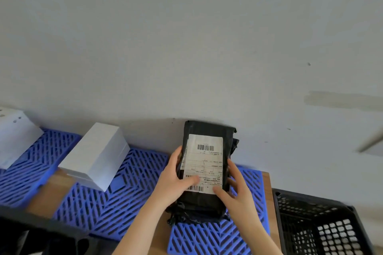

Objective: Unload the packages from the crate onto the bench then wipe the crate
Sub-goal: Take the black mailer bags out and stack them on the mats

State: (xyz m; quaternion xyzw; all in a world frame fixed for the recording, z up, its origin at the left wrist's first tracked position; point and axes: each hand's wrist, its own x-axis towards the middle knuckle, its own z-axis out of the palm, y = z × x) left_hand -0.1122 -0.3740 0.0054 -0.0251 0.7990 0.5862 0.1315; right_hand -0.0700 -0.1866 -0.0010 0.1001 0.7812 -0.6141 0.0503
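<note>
Both hands on the black package [209,128], label side up. Left hand [174,180] grips its left edge, thumb across the label. Right hand [238,190] holds the right edge, thumb on the lower corner of the label. The package sits over the right-hand blue mat [207,238] on the bench [47,198], far end close to the wall. More crumpled black bags [194,216] are under it; can't tell if it already rests on them or is held just above. Crate [310,209] is at the right, just past the bench end; the part in view looks unloaded, but the rest is cut off by the frame edge. Two white boxes [97,151] [16,134] are further left on the mats, well apart from this stack. Risks: soft bags make a lumpy base, so the top package could slide off toward the front edge on release, more so if it's set down off-centre. Slick plastic on plastic makes that worse. The stack is also near the bench end, so a slide to the right drops it back at the crate. Square it up before letting go, and check the crate's hidden part before wiping.
</note>
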